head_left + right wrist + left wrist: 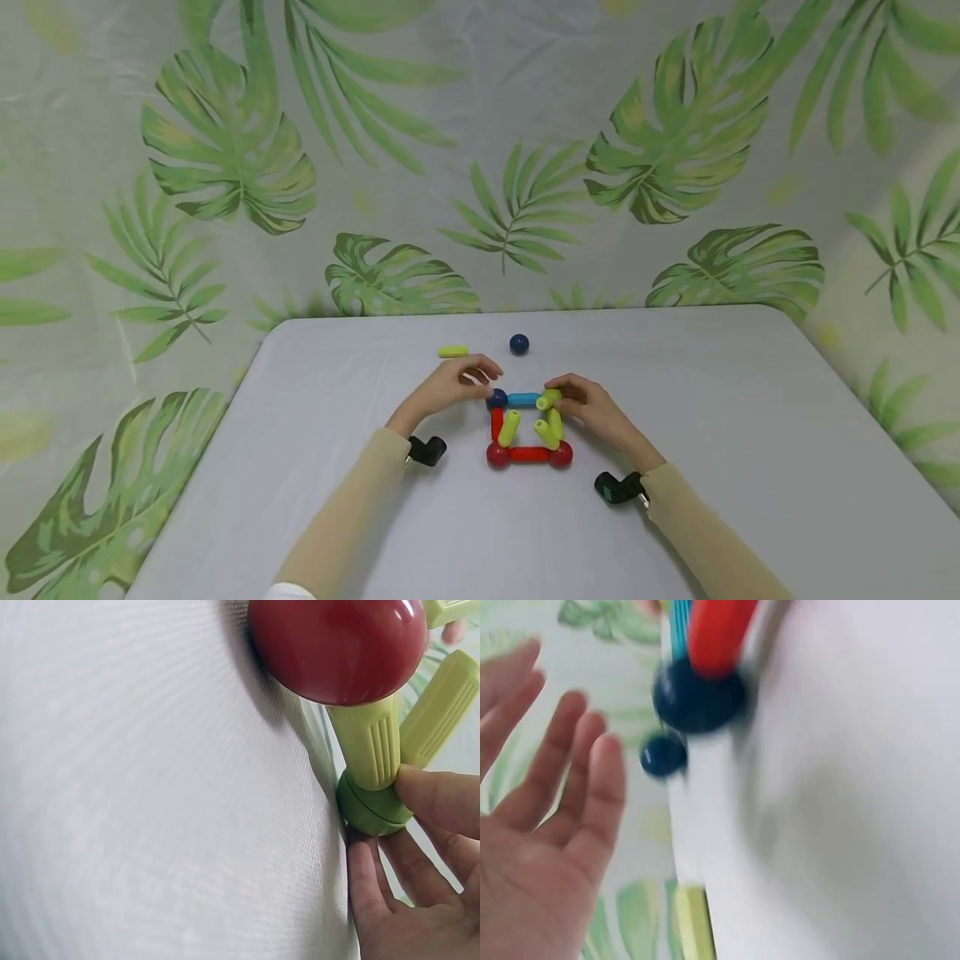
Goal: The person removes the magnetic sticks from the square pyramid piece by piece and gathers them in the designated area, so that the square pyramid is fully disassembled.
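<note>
On the table lies a square frame of magnetic rods and balls. Its near corners are two red balls, a left one and a right one, joined by a red rod. My right hand pinches the green ball at the far right corner between thumb and fingers. Yellow-green rods stick up from both red balls and the green ball. Beside the dark blue ball at the far left corner, my left hand has its fingers loosely spread, holding nothing. A light blue rod spans the far side.
Behind the frame lie a loose dark blue ball and a loose yellow-green rod. The white-covered table ends at a leaf-patterned cloth backdrop. Each wrist wears a small black camera.
</note>
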Demonstrator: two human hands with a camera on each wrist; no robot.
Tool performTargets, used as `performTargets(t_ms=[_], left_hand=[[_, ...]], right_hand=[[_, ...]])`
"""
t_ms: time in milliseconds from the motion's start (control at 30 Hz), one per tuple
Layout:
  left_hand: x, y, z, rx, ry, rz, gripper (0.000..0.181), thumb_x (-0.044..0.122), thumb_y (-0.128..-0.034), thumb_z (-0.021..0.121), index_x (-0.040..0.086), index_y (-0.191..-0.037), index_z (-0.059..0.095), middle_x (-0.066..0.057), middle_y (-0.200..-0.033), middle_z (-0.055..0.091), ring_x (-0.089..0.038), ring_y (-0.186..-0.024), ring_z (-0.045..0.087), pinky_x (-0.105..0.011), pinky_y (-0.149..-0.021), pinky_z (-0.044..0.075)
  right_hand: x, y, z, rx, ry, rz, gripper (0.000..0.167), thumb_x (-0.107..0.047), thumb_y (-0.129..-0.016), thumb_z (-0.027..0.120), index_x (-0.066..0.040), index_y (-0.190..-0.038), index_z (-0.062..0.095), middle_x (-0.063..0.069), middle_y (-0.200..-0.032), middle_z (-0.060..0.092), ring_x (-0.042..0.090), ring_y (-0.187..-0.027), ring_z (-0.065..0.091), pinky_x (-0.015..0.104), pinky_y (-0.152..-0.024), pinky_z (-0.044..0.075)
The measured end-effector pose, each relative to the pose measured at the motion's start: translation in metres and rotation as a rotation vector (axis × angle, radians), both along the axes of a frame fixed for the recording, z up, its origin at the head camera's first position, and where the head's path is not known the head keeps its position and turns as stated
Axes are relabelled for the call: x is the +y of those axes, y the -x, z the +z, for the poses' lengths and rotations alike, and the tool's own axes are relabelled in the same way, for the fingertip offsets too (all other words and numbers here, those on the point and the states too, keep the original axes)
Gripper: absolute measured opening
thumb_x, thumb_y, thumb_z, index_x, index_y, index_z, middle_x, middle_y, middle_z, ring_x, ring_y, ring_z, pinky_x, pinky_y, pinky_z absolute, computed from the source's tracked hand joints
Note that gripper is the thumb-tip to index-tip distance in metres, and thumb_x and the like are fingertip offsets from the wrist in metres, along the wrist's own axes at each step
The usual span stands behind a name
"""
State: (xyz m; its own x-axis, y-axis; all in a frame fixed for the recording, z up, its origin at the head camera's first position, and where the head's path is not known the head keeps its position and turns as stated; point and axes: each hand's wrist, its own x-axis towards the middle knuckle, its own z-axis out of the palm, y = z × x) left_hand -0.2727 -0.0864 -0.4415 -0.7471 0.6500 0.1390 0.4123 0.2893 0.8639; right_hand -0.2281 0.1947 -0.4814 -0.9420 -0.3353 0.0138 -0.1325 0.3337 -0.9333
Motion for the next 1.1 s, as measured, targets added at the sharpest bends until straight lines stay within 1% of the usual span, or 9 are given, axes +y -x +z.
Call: performTargets(t_ms=[100,167,233,367,567,667,800,867,1100], left_hand=[[0.012,-0.023,0.002,-0.051,0.046,-0.16,0.033,0.007,-0.0887,0.067,0.0,-0.12,0.06,-0.014,-0.117,0.061,-0.023,-0.099,0.056,-0.033,-0.088,0.047],[0.018,-0.033,0.001,-0.048,0.091,-0.19,0.031,0.007,-0.0883,0.067,0.003,-0.119,0.062,-0.006,-0.112,0.063,-0.017,-0.094,0.055,-0.03,-0.085,0.047],[0.021,-0.04,-0.001,-0.025,0.112,-0.171,0.028,0.004,-0.0866,0.067,0.005,-0.114,0.064,-0.001,-0.106,0.064,-0.013,-0.089,0.054,-0.028,-0.083,0.047],[0.022,-0.044,-0.004,0.005,0.05,-0.07,0.02,-0.003,-0.0842,0.069,0.007,-0.1,0.064,-0.002,-0.097,0.065,-0.012,-0.085,0.056,-0.027,-0.08,0.05],[0.008,-0.036,-0.01,-0.033,-0.045,0.083,0.018,0.002,-0.0837,0.072,0.004,-0.099,0.063,-0.007,-0.102,0.061,-0.019,-0.094,0.058,-0.03,-0.086,0.05],[-0.003,-0.024,-0.013,-0.018,-0.07,0.252,0.017,-0.002,-0.0823,0.072,0.001,-0.097,0.064,-0.009,-0.102,0.061,-0.023,-0.095,0.06,-0.033,-0.088,0.049],[-0.017,-0.006,-0.019,-0.016,-0.058,0.513,0.017,-0.002,-0.0813,0.073,0.002,-0.096,0.066,-0.01,-0.1,0.065,-0.026,-0.092,0.062,-0.035,-0.081,0.051],[-0.021,0.003,-0.022,-0.027,-0.038,0.597,0.016,0.0,-0.0815,0.073,0.002,-0.096,0.066,-0.012,-0.099,0.066,-0.027,-0.089,0.063,-0.034,-0.075,0.052],[-0.024,0.024,-0.028,-0.051,0.013,0.713,0.013,-0.001,-0.084,0.07,-0.001,-0.095,0.064,-0.015,-0.097,0.064,-0.029,-0.088,0.063,-0.028,-0.062,0.049]], right_hand=[[0.001,0.0,0.001,0.002,0.003,0.001,0.029,-0.003,-0.095,0.055,0.0,-0.124,0.056,0.018,-0.126,0.055,0.031,-0.111,0.054,0.041,-0.096,0.044],[0.001,0.0,0.001,0.004,0.009,0.004,0.029,-0.003,-0.096,0.055,0.001,-0.124,0.056,0.018,-0.126,0.055,0.031,-0.112,0.054,0.04,-0.095,0.044],[0.001,0.0,0.002,0.006,0.013,0.009,0.029,-0.003,-0.096,0.055,0.002,-0.124,0.055,0.019,-0.126,0.055,0.032,-0.112,0.053,0.039,-0.095,0.044],[0.002,0.0,0.001,0.013,0.009,0.013,0.029,-0.003,-0.096,0.055,0.002,-0.124,0.055,0.02,-0.126,0.055,0.032,-0.111,0.053,0.039,-0.095,0.044],[0.001,0.0,0.0,0.013,0.008,0.009,0.029,-0.002,-0.095,0.056,0.002,-0.124,0.056,0.019,-0.125,0.055,0.031,-0.109,0.054,0.036,-0.093,0.045],[0.0,0.0,0.0,0.007,0.006,0.011,0.029,-0.002,-0.095,0.055,0.001,-0.124,0.056,0.018,-0.126,0.055,0.03,-0.11,0.053,0.037,-0.094,0.045],[0.0,0.001,-0.002,0.002,0.006,0.004,0.029,-0.001,-0.095,0.055,0.001,-0.124,0.056,0.017,-0.126,0.055,0.03,-0.111,0.053,0.043,-0.097,0.043],[0.0,0.001,-0.002,0.0,0.004,-0.001,0.029,-0.001,-0.095,0.055,0.0,-0.124,0.056,0.017,-0.126,0.055,0.03,-0.11,0.053,0.044,-0.097,0.043],[0.0,0.0,-0.002,0.011,-0.012,-0.007,0.028,-0.003,-0.095,0.056,-0.001,-0.123,0.057,0.016,-0.125,0.056,0.031,-0.111,0.053,0.045,-0.098,0.043]])
